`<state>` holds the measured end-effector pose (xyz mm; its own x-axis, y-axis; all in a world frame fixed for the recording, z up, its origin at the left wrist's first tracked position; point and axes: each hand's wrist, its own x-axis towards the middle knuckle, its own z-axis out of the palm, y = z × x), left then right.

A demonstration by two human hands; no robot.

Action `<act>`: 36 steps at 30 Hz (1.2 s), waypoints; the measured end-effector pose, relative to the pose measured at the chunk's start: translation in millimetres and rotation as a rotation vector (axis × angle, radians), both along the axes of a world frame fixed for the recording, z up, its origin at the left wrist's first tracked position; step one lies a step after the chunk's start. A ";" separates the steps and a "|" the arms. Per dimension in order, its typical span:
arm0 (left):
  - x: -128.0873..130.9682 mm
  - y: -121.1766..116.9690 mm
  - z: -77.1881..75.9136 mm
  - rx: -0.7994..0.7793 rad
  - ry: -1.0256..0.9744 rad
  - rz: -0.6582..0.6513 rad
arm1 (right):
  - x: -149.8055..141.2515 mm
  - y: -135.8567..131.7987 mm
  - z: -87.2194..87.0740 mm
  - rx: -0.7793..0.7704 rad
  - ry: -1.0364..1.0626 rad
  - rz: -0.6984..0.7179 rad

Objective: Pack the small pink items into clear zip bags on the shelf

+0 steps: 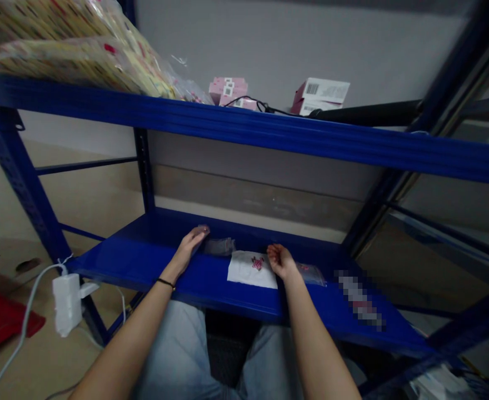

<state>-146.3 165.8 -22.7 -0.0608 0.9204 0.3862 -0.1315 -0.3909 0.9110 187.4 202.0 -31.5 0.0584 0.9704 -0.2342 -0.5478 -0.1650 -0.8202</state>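
Head view — left hand (185,253) narrow beside a flimsy plastic packet (219,246), hold unclear — light, slippery, best taken by its edge; right hand (281,261) loosely curled, empty.

- Blue steel shelf (244,303): lower tier, beneath both hands.
- Grey packet (219,246): just right of left hand (188,250).
- White paper (248,270): between hands, beside right hand (281,261).
- Clear bag (311,275): just right of right hand.

shelf deck (203,286): glossy blue-painted steel | upright post (19,172): perforated blue-painted metal | sheet (244,272): matt white paper | packet (311,275): clear shiny plastic | carton (322,95): smooth printed card | trousers (173,344): pale denim cloth | wall (269,50): matt grey
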 end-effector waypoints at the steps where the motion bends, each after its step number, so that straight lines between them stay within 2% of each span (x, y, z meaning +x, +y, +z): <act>1: -1.4 9.9 5.1 0.067 0.254 0.077 | -2.6 5.7 -1.1 -0.026 -0.138 0.006; 4: 3.2 35.5 7.6 0.196 0.952 0.179 | -15.6 12.1 -6.5 -0.082 -0.580 -0.002; 7: 15.2 51.7 -9.4 0.127 1.326 0.083 | -32.3 7.8 -12.1 -0.074 -0.869 -0.026; 10: 23.3 56.4 -30.5 0.043 1.394 -0.014 | -47.7 -0.6 -17.2 0.042 -1.359 -0.054; 12: 23.4 53.1 -39.0 0.052 1.364 -0.005 | -54.9 -5.2 -20.7 0.182 -1.751 -0.063; 14: 20.6 45.2 -42.8 0.077 1.317 0.053 | -59.2 -7.9 -24.1 0.296 -1.961 -0.067; 19: 17.7 11.2 -53.2 0.100 1.158 0.245 | -62.6 -8.0 -30.9 0.423 -2.030 -0.093; 25: 33.0 -25.1 -71.8 0.181 1.101 0.279 | -61.9 -8.3 -31.9 0.451 -1.944 -0.058; 31: 37.9 -30.6 -68.2 0.191 1.185 0.221 | -58.8 -8.7 -30.6 0.492 -1.855 -0.052; 36: 36.9 -30.5 -68.4 0.195 1.186 0.222 | -45.0 -7.8 -21.4 0.541 -1.671 -0.148</act>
<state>-109.3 135.2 -91.1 0.2744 0.8552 0.4397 0.8282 -0.4425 0.3439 142.4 194.2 -52.9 -0.0358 0.8768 0.4794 0.8748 0.2595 -0.4092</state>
